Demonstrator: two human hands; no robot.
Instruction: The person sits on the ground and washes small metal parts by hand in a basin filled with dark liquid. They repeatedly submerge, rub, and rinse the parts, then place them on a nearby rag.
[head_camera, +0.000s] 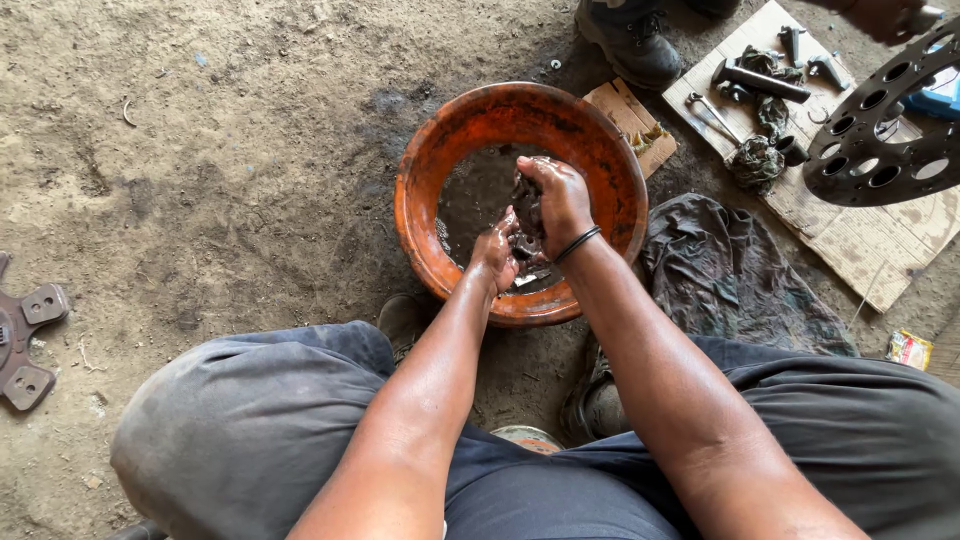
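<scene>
Hands meet over an orange plastic basin (612, 160) that sits on the packed dirt floor (220, 170) between the person's knees. The basin is round, its rim scuffed and stained dark, and it holds a shallow pool of murky grey liquid (470, 195). The right hand (562, 200), wet and grimy, with a thin black band (578, 243) around the wrist, is curled around the top of a small dark greasy metal part (526, 222). The left hand (497, 255) closes on the same part from below, its fingers wrapped against it. The part hangs just above the liquid, inside the basin near its near wall; its exact shape cannot be told under the grime.

Right of the basin lies a crumpled, oil-darkened rag (725, 275). Beyond it a flat sheet of pale cardboard (860, 235) carries assorted small metal tools and fittings (760, 85), and a smaller torn cardboard piece (625, 110) lies just beside the basin's far rim. A black round metal disc with a ring of oval holes (885, 130) reaches over the sheet. At the right edge, on the ground, lies a small yellow and red crumpled wrapper (908, 349). At the far left edge rests a rusty lobed metal plate (22, 345). Another person's dark boot (630, 40) stands beyond the basin.
</scene>
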